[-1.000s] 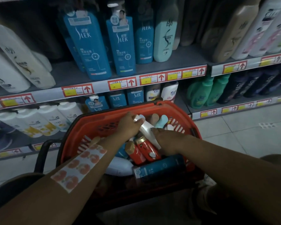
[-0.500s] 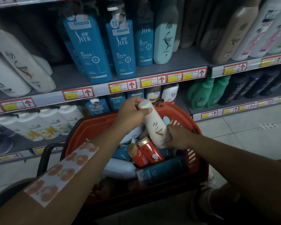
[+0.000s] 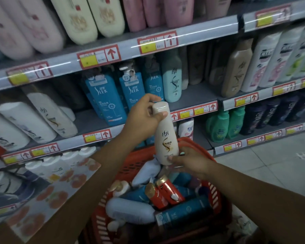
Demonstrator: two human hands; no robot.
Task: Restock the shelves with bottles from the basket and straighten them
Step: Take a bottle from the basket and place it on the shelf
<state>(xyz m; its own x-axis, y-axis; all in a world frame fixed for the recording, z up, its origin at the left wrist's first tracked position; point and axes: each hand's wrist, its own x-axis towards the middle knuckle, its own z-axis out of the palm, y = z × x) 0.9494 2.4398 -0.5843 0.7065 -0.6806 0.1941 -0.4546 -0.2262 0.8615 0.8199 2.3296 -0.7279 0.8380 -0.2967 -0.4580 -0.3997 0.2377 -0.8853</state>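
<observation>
1. Cream bottle (image 3: 165, 136), head view: it stands nearly upright, cap up, above the red basket (image 3: 217, 196) and in front of the shelves (image 3: 192, 95). The left hand (image 3: 144, 118) wraps its cap end while the right hand (image 3: 188, 162) cups its base with curled fingers; holding both ends likely steadies it and turns the label forward before shelving.
2. Matching cream bottles (image 3: 49, 115) lean on the middle shelf at left, probably its destination.
3. The label's gold swirl and Chinese characters are too small to read. The blue pump bottles (image 3: 106, 99) read "SLEK"; the white bottles (image 3: 264, 59) at right appear to say "CLEAR".
4. More bottles lie jumbled in the basket, among them red ones (image 3: 167, 192), so restocking looks barely begun.
</observation>
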